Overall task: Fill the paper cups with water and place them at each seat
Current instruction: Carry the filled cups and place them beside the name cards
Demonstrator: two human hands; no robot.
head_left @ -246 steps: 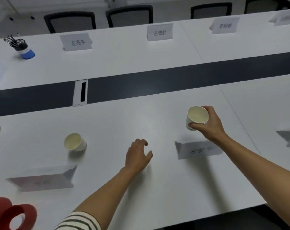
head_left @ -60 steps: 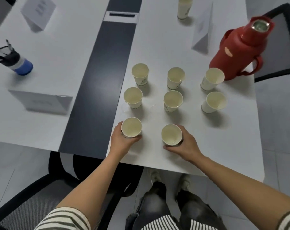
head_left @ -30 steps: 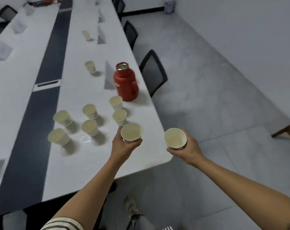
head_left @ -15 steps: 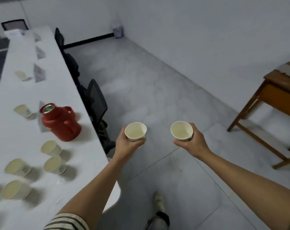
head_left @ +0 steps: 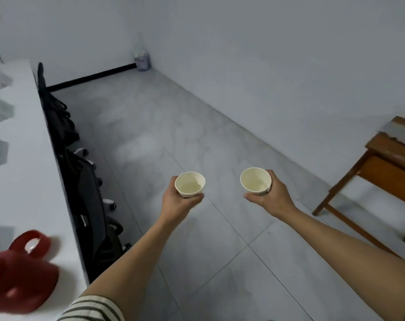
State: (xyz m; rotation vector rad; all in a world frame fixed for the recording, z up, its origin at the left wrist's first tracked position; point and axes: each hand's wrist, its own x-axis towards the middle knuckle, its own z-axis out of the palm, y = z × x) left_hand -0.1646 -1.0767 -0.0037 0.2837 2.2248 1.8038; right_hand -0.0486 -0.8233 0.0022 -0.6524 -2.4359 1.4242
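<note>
Two paper cups, the left cup (head_left: 189, 184) and the right cup (head_left: 256, 181), were held upright at the centre of the frame. They sat side by side but apart, and each showed pale liquid low inside. Both hung over the grey tiled floor (head_left: 196, 126), not over any surface.

The left hand (head_left: 179, 202) had its grip curled round the lower wall of the left cup. The right hand (head_left: 269, 198) had its grip wrapped round the right cup, thumb under the base.

Ahead of the cups a broad lane of floor ran to the far corner at upper centre, where a small bin (head_left: 141, 61) stood against the wall.

A row of black chairs (head_left: 81, 181) lined the lane's left side, pushed up to the long edge of the white bench (head_left: 27, 186) that filled the left of the frame. Blurred grey cards (head_left: 3, 110) stood on that bench, and a red flask (head_left: 18, 279) sat near its edge at lower left.

At the right edge a brown wooden bench (head_left: 382, 167) stood on the floor, well apart from the right cup. A striped sleeve (head_left: 92, 309) showed at the bottom.
</note>
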